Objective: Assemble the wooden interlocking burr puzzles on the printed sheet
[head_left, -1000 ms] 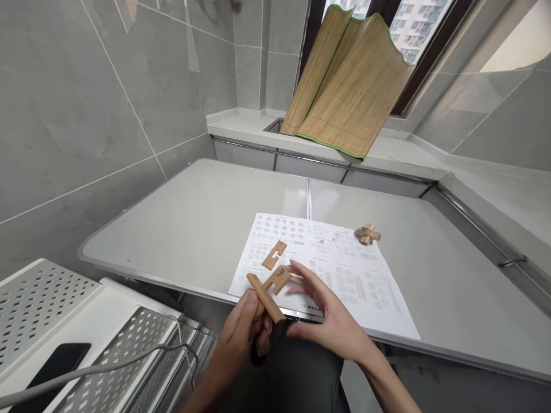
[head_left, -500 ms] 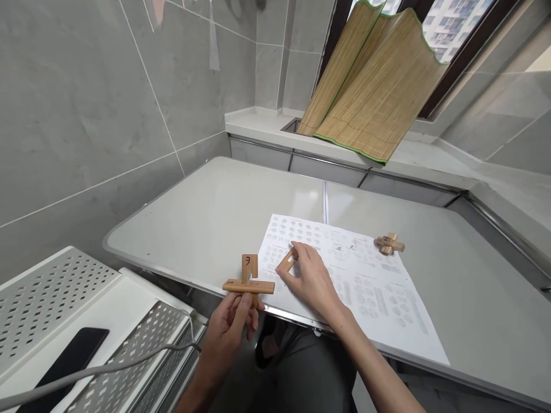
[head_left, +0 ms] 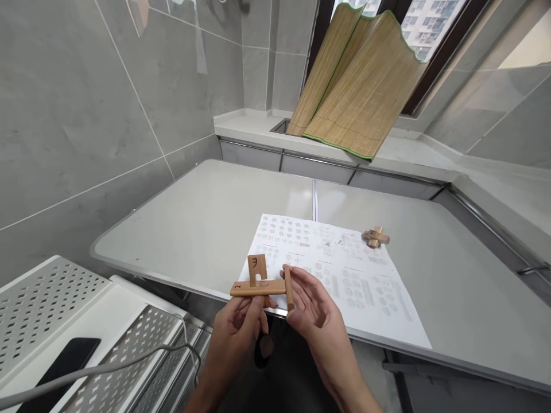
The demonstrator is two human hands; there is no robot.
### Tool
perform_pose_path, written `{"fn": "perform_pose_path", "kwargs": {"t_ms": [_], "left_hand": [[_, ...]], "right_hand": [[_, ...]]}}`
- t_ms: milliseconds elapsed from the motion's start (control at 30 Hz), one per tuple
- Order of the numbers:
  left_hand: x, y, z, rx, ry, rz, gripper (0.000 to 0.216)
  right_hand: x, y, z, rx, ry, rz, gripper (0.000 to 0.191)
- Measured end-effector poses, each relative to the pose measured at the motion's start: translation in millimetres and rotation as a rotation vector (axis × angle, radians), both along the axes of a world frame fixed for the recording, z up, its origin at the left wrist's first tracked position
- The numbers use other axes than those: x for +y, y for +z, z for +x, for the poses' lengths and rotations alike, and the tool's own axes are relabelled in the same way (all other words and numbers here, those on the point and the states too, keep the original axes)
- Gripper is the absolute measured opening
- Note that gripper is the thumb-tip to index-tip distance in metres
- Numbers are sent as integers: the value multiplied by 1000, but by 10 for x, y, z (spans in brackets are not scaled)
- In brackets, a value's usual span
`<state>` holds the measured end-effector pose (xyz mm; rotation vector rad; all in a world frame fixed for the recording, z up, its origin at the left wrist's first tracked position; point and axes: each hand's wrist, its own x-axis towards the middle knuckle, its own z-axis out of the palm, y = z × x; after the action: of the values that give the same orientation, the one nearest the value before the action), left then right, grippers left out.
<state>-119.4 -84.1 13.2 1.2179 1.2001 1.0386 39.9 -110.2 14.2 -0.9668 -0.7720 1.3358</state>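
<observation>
My left hand (head_left: 239, 324) grips two joined flat wooden puzzle pieces (head_left: 256, 281) from below, one lying level and one standing upright with a "3" on it. My right hand (head_left: 312, 307) holds a third wooden piece (head_left: 288, 285) on edge, touching the right end of the level piece. Both hands hover over the near edge of the grey table (head_left: 206, 218). A printed instruction sheet (head_left: 344, 275) lies on the table just beyond them. A small assembled wooden cross puzzle (head_left: 376, 237) rests at the sheet's far right corner.
A white perforated metal rack (head_left: 47, 292) stands at lower left with a black phone (head_left: 60, 364) and a grey cable (head_left: 107, 367) on it. A rolled bamboo mat (head_left: 357, 92) leans on the window ledge behind the table. Grey tiled walls close in on the left.
My right hand picked the loose wooden piece off the sheet and brought it to the right end of the joined pieces in my left hand. The camera view shifted slightly.
</observation>
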Motion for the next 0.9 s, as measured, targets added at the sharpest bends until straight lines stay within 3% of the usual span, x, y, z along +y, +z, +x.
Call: {"fn": "perform_pose_path", "kwargs": {"t_ms": [333,600,900], "left_hand": [[-121,20,248,276,-153,164,37],[-152,149,448,440,-568,261,36],[-178,113,632,476,-646,228,40]], "right_hand": [[-210,11,215,96,24,-54,80],[-363,-62,447,81,0,-72,79],[-463,-19,573,139,-160,-114,70]]}}
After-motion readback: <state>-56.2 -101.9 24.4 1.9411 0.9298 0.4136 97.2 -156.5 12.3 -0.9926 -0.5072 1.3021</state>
